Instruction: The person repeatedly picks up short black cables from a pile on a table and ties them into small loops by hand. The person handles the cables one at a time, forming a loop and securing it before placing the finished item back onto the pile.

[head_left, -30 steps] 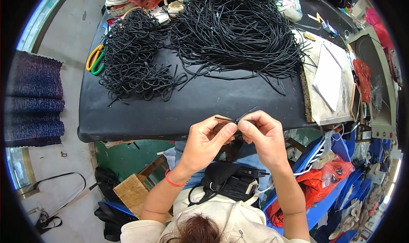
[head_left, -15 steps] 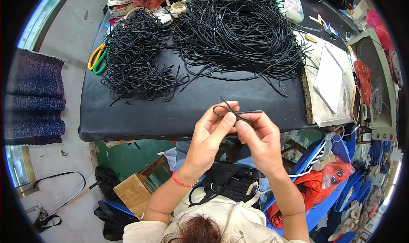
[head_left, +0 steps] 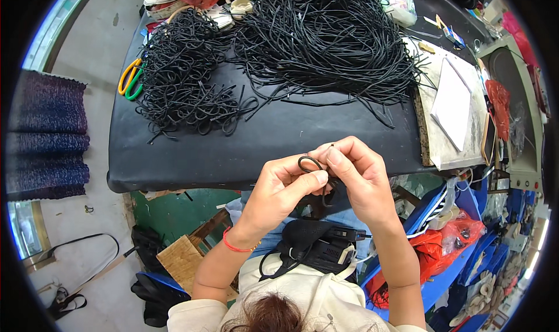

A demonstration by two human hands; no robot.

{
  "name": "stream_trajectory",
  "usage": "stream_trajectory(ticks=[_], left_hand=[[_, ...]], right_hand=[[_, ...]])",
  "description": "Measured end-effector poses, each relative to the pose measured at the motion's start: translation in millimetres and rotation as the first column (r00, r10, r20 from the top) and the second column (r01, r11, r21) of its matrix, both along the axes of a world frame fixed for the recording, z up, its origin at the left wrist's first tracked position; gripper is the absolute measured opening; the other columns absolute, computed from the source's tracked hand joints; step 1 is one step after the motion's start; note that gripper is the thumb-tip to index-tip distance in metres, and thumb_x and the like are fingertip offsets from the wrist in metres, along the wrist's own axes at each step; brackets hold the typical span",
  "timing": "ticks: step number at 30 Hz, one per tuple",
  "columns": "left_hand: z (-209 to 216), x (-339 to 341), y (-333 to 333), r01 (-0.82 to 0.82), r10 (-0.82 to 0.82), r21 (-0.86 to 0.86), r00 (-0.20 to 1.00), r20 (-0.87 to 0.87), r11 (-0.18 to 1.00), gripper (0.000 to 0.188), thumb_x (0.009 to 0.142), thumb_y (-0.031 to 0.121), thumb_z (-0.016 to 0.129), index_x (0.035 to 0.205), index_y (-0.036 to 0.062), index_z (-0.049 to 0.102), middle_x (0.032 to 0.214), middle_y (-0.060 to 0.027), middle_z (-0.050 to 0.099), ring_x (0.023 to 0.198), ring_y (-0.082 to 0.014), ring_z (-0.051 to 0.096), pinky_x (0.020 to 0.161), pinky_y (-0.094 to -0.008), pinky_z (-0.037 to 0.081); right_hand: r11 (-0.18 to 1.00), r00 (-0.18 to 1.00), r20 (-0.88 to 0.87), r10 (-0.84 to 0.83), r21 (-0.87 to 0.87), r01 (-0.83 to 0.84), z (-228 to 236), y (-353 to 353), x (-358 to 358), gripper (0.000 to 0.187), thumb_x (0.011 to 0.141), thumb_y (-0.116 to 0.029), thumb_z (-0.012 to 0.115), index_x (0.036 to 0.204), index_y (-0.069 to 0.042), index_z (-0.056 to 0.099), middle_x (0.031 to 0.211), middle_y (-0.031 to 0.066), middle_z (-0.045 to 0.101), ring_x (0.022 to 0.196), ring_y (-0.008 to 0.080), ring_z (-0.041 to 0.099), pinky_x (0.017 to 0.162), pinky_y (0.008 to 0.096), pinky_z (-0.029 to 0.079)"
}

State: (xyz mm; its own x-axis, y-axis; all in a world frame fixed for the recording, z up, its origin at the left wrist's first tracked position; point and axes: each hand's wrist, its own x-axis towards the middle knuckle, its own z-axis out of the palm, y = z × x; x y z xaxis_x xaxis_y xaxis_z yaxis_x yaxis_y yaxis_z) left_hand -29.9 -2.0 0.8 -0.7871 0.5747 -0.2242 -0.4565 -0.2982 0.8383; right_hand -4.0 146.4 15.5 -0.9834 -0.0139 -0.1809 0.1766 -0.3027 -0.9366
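Observation:
A thin black cord (head_left: 308, 164) with a loop in it is pinched between my two hands, over the near edge of the black-covered table (head_left: 279, 128). My left hand (head_left: 289, 186) grips it beside the loop, thumb against fingers. At the cord's upper end, my right hand (head_left: 355, 172) holds it between thumb and forefinger. Part of the cord dangles below my fingertips, and its crossing is hidden by them. Farther back lie a tangled heap of looped black cords (head_left: 186, 76) on the left and a larger pile of long black cords (head_left: 332, 41) on the right.
Scissors (head_left: 131, 78) with yellow and green handles lie at the table's left edge. To the right, a white sheet (head_left: 451, 105) rests on a worn board (head_left: 428, 125). A blue bin (head_left: 434, 294) with red plastic bags (head_left: 448, 239) stands at my right, and a wooden stool (head_left: 181, 264) at my left.
The bow-like shape spread between my fingers has changed to a single visible loop with a hanging part. My right hand has turned and risen slightly, its fingers closer to my left hand.

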Motion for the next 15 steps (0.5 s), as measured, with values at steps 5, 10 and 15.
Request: stream_trajectory(ticks=[5, 10, 15], left_hand=[[-1.7, 3.1, 0.9, -0.007, 0.005, 0.044, 0.999, 0.05, 0.999, 0.012, 0.087, 0.008, 0.054, 0.087, -0.0013, 0.062, 0.078, -0.003, 0.061, 0.072, -0.0073, 0.056, 0.068, -0.0211, 0.045], [0.5, 5.8, 2.1, -0.018, 0.016, 0.038, 0.997, 0.07, 0.999, 0.013, 0.087, 0.008, 0.054, 0.088, -0.0017, 0.062, 0.079, -0.0034, 0.062, 0.073, -0.008, 0.057, 0.068, -0.0216, 0.045], [0.6, 8.4, 1.4, -0.025, 0.021, 0.046, 0.996, 0.092, 0.999, 0.013, 0.087, 0.008, 0.054, 0.089, -0.0018, 0.063, 0.083, -0.0034, 0.062, 0.075, -0.0085, 0.058, 0.07, -0.0227, 0.046]], right_hand=[[0.998, 0.999, 0.045, -0.023, -0.053, 0.025, -3.1, -0.5, 0.4, 0.022, 0.093, -0.021, 0.048, 0.086, 0.0, 0.054, 0.079, 0.0051, 0.06, 0.061, 0.0047, 0.049, 0.053, 0.0206, 0.045], [0.998, 0.996, 0.092, -0.006, -0.058, 0.012, -1.2, 0.2, -1.4, 0.027, 0.094, -0.025, 0.047, 0.083, -0.002, 0.054, 0.076, 0.0042, 0.059, 0.06, 0.0037, 0.048, 0.052, 0.0197, 0.043], [0.997, 0.989, 0.151, 0.004, -0.075, 0.007, 0.9, -0.3, -2.1, 0.029, 0.094, -0.026, 0.047, 0.08, -0.002, 0.054, 0.071, 0.0024, 0.056, 0.057, 0.0037, 0.047, 0.05, 0.0192, 0.043]])
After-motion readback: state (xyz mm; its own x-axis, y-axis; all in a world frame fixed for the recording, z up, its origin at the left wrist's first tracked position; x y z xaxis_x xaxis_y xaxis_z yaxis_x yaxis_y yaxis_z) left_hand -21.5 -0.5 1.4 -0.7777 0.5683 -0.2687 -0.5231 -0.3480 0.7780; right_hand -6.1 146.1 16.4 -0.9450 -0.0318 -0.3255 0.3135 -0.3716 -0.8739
